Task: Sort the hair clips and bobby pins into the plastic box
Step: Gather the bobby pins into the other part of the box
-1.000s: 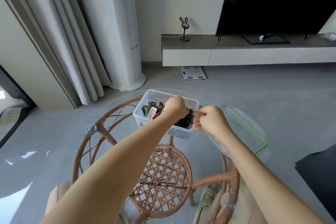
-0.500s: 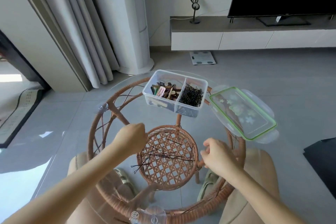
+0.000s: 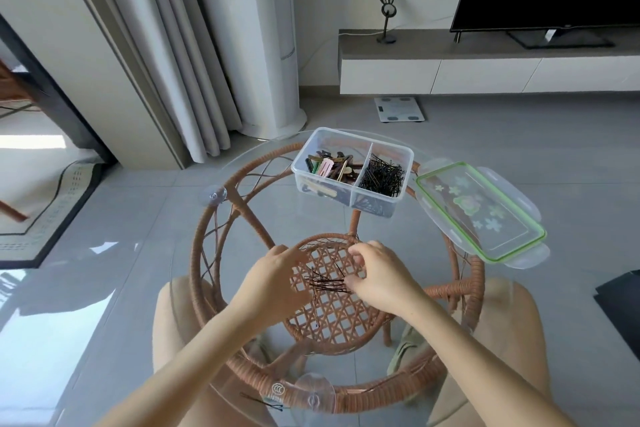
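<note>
A clear two-part plastic box (image 3: 398, 149) stands at the far side of the round glass table (image 3: 242, 204). Its left part holds coloured hair clips (image 3: 329, 166) and its right part holds black bobby pins (image 3: 381, 177). A small heap of loose bobby pins (image 3: 327, 284) lies on the glass in the middle. My left hand (image 3: 277, 274) touches the heap's left side with relaxed fingers. My right hand (image 3: 381, 274) curls its fingers onto the heap's right ends. One stray bobby pin (image 3: 263, 404) lies near the front edge.
The box's green-rimmed lid (image 3: 481, 211) lies flat on the glass to the right of the box. Below the glass are the rattan frame (image 3: 214, 229) and a woven lower shelf (image 3: 332, 315). My knees show under the table.
Both hands have drawn back from the box to the middle of the table and closed in on the loose bobby pins from either side. The view has tilted down.
</note>
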`<state>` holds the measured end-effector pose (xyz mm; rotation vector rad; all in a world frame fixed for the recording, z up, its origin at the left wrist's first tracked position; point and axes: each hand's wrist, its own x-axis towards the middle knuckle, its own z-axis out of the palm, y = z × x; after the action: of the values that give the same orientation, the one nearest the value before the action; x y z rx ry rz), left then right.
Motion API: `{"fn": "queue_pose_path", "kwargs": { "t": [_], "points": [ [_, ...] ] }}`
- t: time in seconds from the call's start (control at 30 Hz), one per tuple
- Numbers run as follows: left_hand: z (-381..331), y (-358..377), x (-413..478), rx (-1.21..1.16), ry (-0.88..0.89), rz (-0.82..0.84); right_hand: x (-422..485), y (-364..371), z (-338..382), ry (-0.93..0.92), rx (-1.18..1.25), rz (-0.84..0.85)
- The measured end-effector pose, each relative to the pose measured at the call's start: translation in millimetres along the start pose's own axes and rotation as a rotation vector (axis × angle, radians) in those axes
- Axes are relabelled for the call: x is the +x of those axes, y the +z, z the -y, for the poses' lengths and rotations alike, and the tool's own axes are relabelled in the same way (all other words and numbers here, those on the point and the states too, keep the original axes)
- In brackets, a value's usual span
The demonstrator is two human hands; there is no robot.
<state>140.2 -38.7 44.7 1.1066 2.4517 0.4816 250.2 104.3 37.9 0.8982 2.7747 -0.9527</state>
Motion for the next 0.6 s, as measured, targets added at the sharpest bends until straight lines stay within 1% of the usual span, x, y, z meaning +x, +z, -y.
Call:
{"fn": "queue_pose_path", "kwargs": {
  "t": [0.1,0.17,0.27,0.37,0.47,0.6],
  "points": [
    [18,-1,-7,0.225,0.045,0.024,2,-2,-6,-0.032,-0.14,0.099],
    [25,2,-9,0.297,0.062,0.041,3,6,0,-0.086,-0.241,0.089],
    [26,3,-8,0.29,0.099,0.047,2,23,13,-0.18,-0.305,0.025],
    [28,-2,-5,0.194,0.112,0.073,-3,37,22,-0.219,-0.3,-0.019],
    [36,-8,-4,0.186,0.103,0.085,-8,46,25,-0.256,-0.25,-0.061],
    [44,-5,-9,0.198,0.112,0.056,-8,53,29,-0.318,-0.149,-0.118]
  ]
}}
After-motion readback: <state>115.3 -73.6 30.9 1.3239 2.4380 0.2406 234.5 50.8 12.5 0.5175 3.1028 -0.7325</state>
